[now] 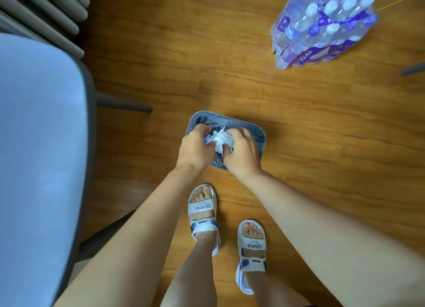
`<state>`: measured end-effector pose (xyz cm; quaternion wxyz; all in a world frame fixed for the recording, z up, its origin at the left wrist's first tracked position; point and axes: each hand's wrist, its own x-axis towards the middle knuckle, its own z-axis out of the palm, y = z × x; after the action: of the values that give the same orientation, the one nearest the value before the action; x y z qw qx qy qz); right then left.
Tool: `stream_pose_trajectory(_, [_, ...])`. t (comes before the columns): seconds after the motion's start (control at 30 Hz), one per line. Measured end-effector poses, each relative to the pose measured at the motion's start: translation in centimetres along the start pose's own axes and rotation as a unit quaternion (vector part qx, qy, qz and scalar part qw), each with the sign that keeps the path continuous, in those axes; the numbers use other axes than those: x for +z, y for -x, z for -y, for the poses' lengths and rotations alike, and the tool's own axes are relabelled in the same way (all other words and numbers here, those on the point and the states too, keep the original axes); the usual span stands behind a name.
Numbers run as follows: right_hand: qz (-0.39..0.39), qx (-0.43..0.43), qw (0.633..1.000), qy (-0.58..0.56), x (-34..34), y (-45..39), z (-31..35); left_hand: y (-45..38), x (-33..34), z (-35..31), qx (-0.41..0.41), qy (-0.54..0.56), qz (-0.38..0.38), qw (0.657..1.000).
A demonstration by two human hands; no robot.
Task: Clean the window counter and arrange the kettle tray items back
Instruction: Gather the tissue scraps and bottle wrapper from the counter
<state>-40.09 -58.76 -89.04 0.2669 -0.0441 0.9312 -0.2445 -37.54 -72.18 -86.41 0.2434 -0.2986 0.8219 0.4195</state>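
A small grey waste bin lined with a plastic bag stands on the wooden floor in front of my feet. Both hands reach down into its mouth. My left hand and my right hand have their fingers curled round a crumpled white tissue wad that sits between them over the bin's opening. Other scraps lie under the wad, too hidden to name. Neither the window counter nor the kettle tray is in view.
A blue-cushioned chair with dark legs fills the left side, close to the bin. A shrink-wrapped pack of water bottles stands on the floor at the upper right. My sandalled feet are just behind the bin.
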Motion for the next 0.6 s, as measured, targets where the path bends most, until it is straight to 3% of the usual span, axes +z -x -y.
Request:
stream_pose_trajectory(0.3, [0.097,-0.058,0.978,0.173,-12.1,7.0,9.2,11.9,-8.6,-7.2,0.003,-0.105,-0.049,0.993])
stream_pose_trajectory(0.6, [0.106,-0.201,0.953,0.200,-24.4,21.6,21.7,32.5,-17.9,-12.5,-0.050,-0.116,-0.212,0.969])
